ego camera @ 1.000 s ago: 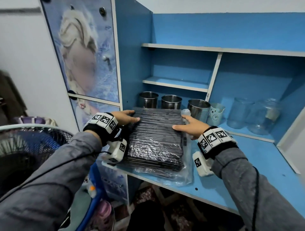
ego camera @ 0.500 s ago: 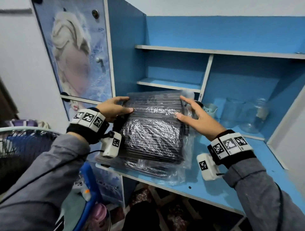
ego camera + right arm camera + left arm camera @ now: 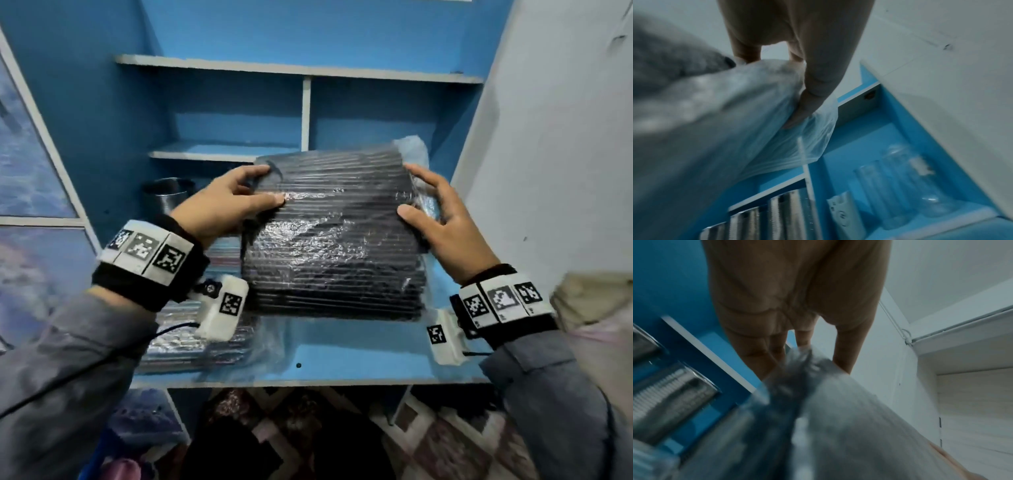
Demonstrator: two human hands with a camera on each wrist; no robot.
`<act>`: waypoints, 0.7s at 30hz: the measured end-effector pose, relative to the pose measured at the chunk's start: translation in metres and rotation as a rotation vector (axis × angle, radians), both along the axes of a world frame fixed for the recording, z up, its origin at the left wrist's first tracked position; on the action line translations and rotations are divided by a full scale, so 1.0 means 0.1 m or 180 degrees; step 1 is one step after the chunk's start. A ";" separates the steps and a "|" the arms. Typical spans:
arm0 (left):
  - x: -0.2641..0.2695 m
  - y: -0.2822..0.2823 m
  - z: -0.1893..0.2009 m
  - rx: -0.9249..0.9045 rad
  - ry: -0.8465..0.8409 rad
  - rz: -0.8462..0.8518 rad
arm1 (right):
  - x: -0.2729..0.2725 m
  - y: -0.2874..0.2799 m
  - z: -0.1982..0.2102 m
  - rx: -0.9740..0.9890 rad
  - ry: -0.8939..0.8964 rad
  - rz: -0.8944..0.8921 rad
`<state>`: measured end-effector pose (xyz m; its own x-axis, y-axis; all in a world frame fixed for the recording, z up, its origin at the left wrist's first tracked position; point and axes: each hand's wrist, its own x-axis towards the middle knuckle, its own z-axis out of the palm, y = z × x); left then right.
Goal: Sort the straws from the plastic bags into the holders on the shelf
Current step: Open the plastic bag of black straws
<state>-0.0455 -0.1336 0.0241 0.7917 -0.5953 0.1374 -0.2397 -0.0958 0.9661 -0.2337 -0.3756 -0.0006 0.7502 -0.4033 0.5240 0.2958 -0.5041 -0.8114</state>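
Observation:
A clear plastic bag of black straws (image 3: pixel 334 236) is held up off the blue desk, tilted toward me. My left hand (image 3: pixel 233 202) grips its left edge, thumb on the front face and fingers behind. My right hand (image 3: pixel 442 219) grips the right edge, where the loose bag end (image 3: pixel 813 126) bunches under the fingers. Both wrist views show the bag blurred: (image 3: pixel 818 410) in the left one. A second bag of straws (image 3: pixel 191 339) lies on the desk below my left wrist. One steel holder (image 3: pixel 168 195) shows behind my left hand; ribbed steel holders (image 3: pixel 781 214) stand at the shelf back.
The blue desk top (image 3: pixel 342 363) ends at a white front edge. A small white cup with a face (image 3: pixel 842 212) and clear glass jars (image 3: pixel 910 186) stand right of the steel holders. Empty blue shelves (image 3: pixel 219 150) are above. A white wall (image 3: pixel 555 154) closes the right side.
Both hands have lifted the bag of black straws from lying flat on the desk to upright in the air. The head view has swung right and closer to the shelf.

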 end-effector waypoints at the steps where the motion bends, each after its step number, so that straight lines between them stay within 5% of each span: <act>1: -0.03 -0.17 -0.04 0.0003 0.0045 -0.0091 | -0.07 -0.11 -0.06 0.0074 0.0016 -0.0135; 11: -0.37 -1.40 -0.83 0.0581 0.0274 -0.0437 | -0.44 -0.85 -0.58 0.0255 0.0065 -0.1012; 21: -0.23 -1.78 -1.13 0.1447 -0.0019 -0.0108 | -0.01 -0.98 -0.68 0.0033 0.0105 -0.2288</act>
<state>-0.0685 -0.3119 -0.0889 0.7706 -0.6219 -0.1394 -0.2556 -0.5019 0.8263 -0.2345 -0.4734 -0.0683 0.3126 -0.8082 0.4990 -0.1312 -0.5571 -0.8200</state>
